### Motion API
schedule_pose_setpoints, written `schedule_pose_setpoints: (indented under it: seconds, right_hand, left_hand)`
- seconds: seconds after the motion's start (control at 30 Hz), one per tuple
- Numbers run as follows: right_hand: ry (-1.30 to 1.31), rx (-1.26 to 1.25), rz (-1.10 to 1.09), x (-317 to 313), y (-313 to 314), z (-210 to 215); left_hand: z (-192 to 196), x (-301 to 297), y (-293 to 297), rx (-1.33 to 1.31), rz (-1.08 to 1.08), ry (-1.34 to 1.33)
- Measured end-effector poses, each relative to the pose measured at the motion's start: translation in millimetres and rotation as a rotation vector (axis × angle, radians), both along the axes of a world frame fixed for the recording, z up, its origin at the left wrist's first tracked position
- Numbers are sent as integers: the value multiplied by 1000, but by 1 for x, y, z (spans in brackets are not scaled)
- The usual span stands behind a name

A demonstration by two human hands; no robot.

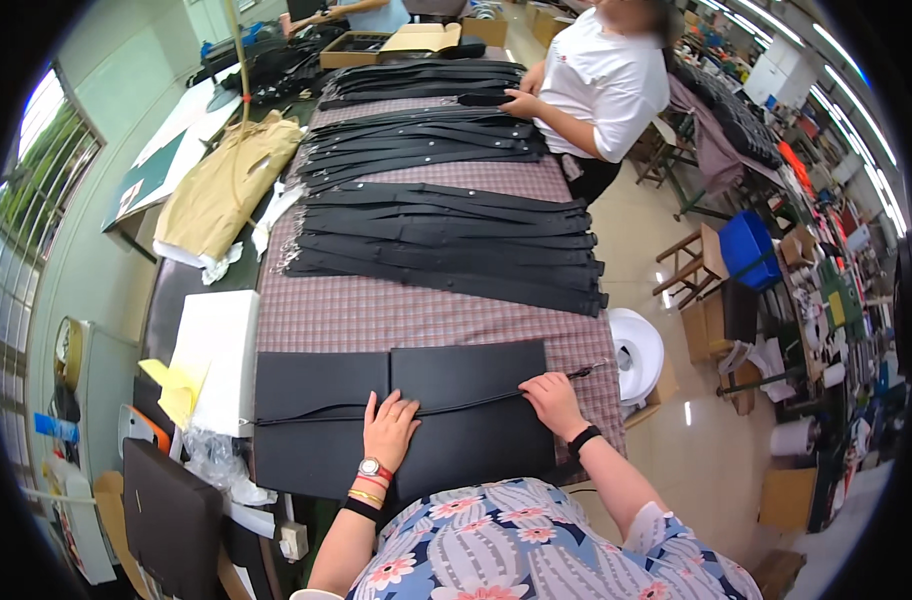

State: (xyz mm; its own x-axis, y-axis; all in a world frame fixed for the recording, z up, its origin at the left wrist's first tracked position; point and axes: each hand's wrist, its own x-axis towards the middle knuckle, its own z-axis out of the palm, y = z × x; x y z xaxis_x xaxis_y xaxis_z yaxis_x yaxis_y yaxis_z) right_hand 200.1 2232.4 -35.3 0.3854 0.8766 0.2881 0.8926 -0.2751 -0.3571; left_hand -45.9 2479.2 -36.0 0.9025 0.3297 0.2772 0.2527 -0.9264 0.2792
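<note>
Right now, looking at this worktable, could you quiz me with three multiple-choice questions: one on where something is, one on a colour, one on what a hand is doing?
1. Where do the stacked black straps lie?
A. On the floor
B. On the checked tablecloth, beyond the black panels
C. In the blue bin

2. What colour are the two flat panels under the hands?
A. Black
B. Yellow
C. White

3. How is the left hand placed?
A. Raised in the air
B. Gripping scissors
C. Pressed flat on the panels beside a thin black cord

Answers: 1 B, the straps lie farther up the cloth; 2 A, both are dark; 3 C, its palm is down with fingers spread.
</note>
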Motion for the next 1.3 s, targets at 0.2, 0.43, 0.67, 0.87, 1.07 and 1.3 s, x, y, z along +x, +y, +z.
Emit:
schedule_pose_setpoints:
  seconds: [0.2, 0.43, 0.67, 0.87, 1.07, 1.3]
  right_hand:
    - [-48, 71, -24, 2, -17, -6]
    - [-55, -53, -175, 45, -71, -6]
    - [-3, -62, -141, 40, -61, 21]
    - [46, 75, -4, -20, -32, 28]
    - [232, -198, 360, -65, -5, 12]
    - [672, 172, 635, -53, 64, 238]
  left_hand:
    - [-15, 3, 10, -6, 30, -63]
    - [-21, 1, 8, -33, 34, -48]
    - [7, -4, 11, -94, -3, -4]
    - [-7, -81, 31, -67, 266, -55]
    - [-38, -151, 68, -39, 763, -106]
    - [-49, -159, 69, -51, 815, -62]
